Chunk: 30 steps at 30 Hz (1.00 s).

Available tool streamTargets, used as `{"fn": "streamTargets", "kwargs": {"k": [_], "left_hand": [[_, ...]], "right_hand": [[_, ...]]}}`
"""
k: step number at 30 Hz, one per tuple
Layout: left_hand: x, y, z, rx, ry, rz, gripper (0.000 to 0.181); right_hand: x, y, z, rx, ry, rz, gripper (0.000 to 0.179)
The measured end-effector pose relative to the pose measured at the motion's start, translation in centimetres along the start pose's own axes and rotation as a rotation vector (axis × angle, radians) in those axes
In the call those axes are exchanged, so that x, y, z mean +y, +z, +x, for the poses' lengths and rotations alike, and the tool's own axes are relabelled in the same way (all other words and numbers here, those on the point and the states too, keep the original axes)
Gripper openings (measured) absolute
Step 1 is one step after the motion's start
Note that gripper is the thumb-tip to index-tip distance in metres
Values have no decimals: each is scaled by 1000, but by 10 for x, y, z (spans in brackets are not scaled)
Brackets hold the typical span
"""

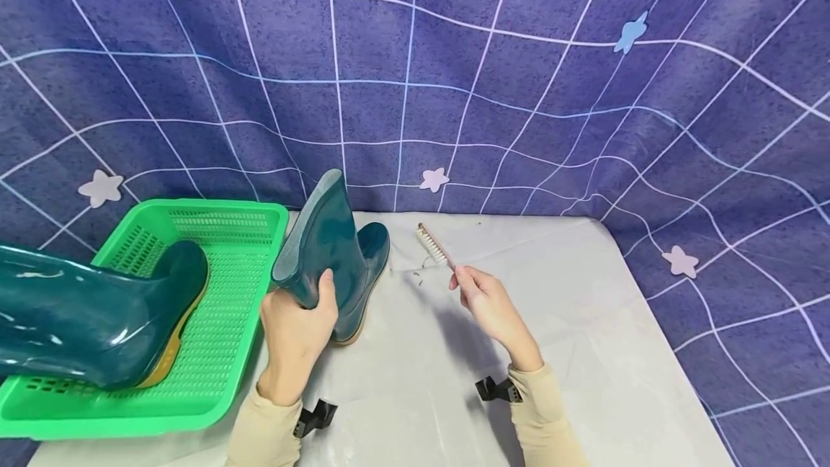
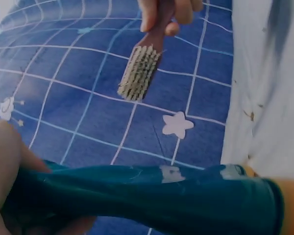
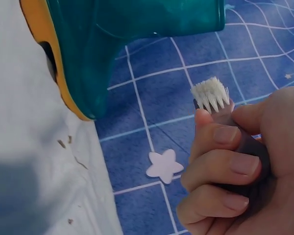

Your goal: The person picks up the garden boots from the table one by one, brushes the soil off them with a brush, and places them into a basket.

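Note:
A dark green rubber boot (image 1: 337, 251) with a yellow-brown sole stands tilted on the white-covered table. My left hand (image 1: 298, 330) grips its shaft near the top opening, thumb along the outside. In the right wrist view the boot (image 3: 88, 54) lies across the top, apart from the brush. My right hand (image 1: 489, 308) holds a scrub brush (image 1: 433, 245) by its handle, fingers curled round it. Pale bristles on the brush (image 2: 139, 73) show dark bits among them in the left wrist view. A gap separates the brush from the boot.
To the left, a green plastic basket (image 1: 223, 380) holds a second green boot (image 1: 84, 316), whose shaft sticks out over the rim. Small brown bits of debris (image 3: 68, 142) lie on the white cover (image 1: 583, 294). A blue gridded curtain (image 1: 454, 92) hangs behind the table.

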<state>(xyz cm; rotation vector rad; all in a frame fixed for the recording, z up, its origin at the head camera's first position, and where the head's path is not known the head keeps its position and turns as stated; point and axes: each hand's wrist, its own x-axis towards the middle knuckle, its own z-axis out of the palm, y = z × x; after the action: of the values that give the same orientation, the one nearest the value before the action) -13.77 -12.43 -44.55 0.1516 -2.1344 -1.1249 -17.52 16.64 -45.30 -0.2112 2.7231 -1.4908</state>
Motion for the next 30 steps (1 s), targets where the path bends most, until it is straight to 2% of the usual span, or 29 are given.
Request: {"fn": "streamTargets", "kwargs": {"k": [3,7,11,16,22,26,30], "left_hand": [[0,0,-1,27,3,-23,39],[0,1,-2,80,-42,-59,32],[1,-3,-2,124,-62,-56,42],[7,-13,2,142,-78,-74,47],[21,-27,6,179,-122,-178,27],[27,-36,9,215,-139,-238,30],[27,-42,12,258,-100,-344,37]], "right_hand": [[1,-4,-2,16,-3,-20,43],[2,-8,-4,13,4,-39,44],[2,-8,-4,2,0,-40,44],[3,-4,-3,0,9,-31,43],[6,1,-3,-5,8,-30,41],[8,2,-3,0,4,-39,44],[9,2,-2,-8,9,-30,47]]}}
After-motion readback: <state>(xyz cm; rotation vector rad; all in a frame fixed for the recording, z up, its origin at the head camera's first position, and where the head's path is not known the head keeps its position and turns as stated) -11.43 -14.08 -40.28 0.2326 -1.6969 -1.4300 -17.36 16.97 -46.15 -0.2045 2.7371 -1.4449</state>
